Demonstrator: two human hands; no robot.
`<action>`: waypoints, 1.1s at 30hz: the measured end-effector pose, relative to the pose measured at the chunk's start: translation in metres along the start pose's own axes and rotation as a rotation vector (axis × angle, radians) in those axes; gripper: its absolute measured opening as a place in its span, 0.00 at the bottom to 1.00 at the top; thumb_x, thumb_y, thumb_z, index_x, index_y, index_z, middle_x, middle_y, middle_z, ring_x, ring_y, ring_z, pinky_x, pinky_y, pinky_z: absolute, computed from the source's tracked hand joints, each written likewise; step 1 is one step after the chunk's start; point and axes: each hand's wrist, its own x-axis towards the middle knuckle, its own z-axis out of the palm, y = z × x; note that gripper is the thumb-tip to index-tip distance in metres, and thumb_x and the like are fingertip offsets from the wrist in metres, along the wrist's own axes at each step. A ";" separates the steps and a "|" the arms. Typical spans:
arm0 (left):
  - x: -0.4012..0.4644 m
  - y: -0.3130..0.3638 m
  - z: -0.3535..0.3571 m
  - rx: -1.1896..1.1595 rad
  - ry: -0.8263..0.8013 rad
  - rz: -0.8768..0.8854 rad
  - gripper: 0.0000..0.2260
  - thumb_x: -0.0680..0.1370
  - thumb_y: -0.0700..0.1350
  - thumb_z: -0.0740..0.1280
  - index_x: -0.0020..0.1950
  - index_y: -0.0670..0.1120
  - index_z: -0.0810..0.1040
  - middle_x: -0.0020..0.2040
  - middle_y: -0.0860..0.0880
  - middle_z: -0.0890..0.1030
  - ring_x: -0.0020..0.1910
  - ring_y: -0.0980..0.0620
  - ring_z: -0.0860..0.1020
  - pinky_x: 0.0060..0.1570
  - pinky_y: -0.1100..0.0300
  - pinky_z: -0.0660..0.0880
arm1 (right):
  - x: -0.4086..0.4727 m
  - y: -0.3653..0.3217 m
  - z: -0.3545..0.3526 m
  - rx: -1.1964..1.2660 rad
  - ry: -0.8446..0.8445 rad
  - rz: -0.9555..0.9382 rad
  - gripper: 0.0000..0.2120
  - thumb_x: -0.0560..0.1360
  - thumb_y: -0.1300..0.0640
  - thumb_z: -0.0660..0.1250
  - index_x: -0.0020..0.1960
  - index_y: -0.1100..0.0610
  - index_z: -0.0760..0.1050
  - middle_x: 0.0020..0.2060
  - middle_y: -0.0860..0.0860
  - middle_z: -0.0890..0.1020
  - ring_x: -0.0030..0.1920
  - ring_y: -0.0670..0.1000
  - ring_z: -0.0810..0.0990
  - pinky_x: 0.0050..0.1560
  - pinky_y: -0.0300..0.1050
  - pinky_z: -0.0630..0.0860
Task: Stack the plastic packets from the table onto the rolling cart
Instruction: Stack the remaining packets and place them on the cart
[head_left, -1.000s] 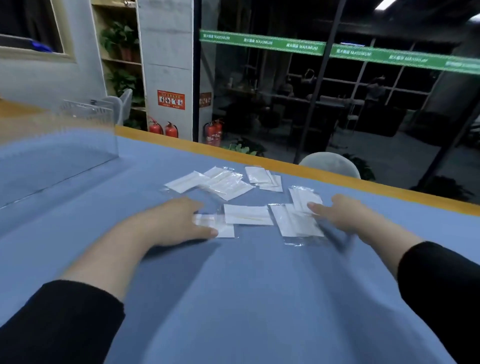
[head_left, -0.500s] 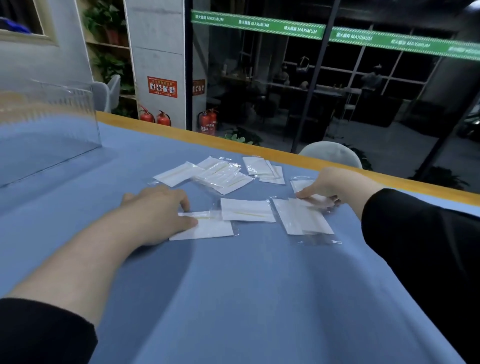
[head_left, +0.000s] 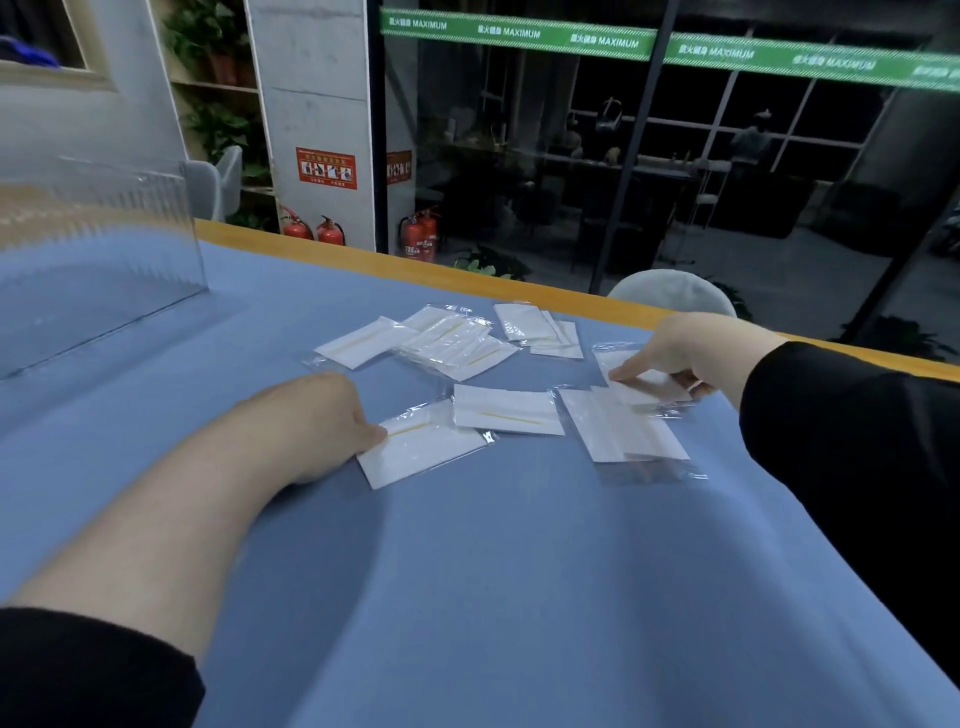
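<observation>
Several clear plastic packets with white inserts lie scattered on the blue table (head_left: 467, 597). My left hand (head_left: 322, 426) pinches the left edge of the nearest packet (head_left: 423, 447), which lies flat on the table. My right hand (head_left: 680, 351) pinches the far right packet (head_left: 641, 382) with thumb above and fingers curled beneath. Between the hands lie a single packet (head_left: 506, 410) and a small overlapping pile (head_left: 623, 434). Further back sit a spread of packets (head_left: 441, 340) and another pair (head_left: 540, 332). No rolling cart is in view.
A clear acrylic box (head_left: 98, 249) stands on the table at the far left. The table's wooden far edge (head_left: 467, 270) runs across the back, with a pale chair back (head_left: 670, 293) just behind it. Glass walls and fire extinguishers stand beyond.
My right hand has moved up and over to the far right packet and closed on it. My left hand has shifted to the nearest packet's left edge and turned it slightly.
</observation>
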 end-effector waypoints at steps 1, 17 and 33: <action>0.000 0.000 0.000 0.003 -0.005 0.018 0.13 0.80 0.54 0.64 0.40 0.48 0.73 0.42 0.43 0.80 0.39 0.47 0.73 0.41 0.57 0.67 | 0.001 0.001 0.001 0.016 -0.001 0.004 0.30 0.70 0.39 0.77 0.55 0.63 0.74 0.39 0.57 0.78 0.39 0.59 0.77 0.42 0.48 0.77; -0.045 0.017 -0.034 -0.643 0.411 0.260 0.08 0.76 0.39 0.69 0.44 0.52 0.79 0.32 0.52 0.81 0.26 0.57 0.72 0.27 0.62 0.66 | -0.025 0.015 -0.008 0.450 0.304 -0.379 0.09 0.73 0.56 0.66 0.53 0.51 0.75 0.47 0.54 0.81 0.42 0.56 0.78 0.41 0.48 0.75; -0.049 0.044 -0.011 -1.003 0.216 0.535 0.14 0.83 0.38 0.65 0.48 0.57 0.81 0.45 0.45 0.79 0.42 0.50 0.74 0.48 0.51 0.73 | -0.119 -0.007 0.091 0.443 0.289 -0.995 0.34 0.69 0.49 0.79 0.68 0.37 0.64 0.65 0.36 0.69 0.66 0.35 0.66 0.62 0.24 0.60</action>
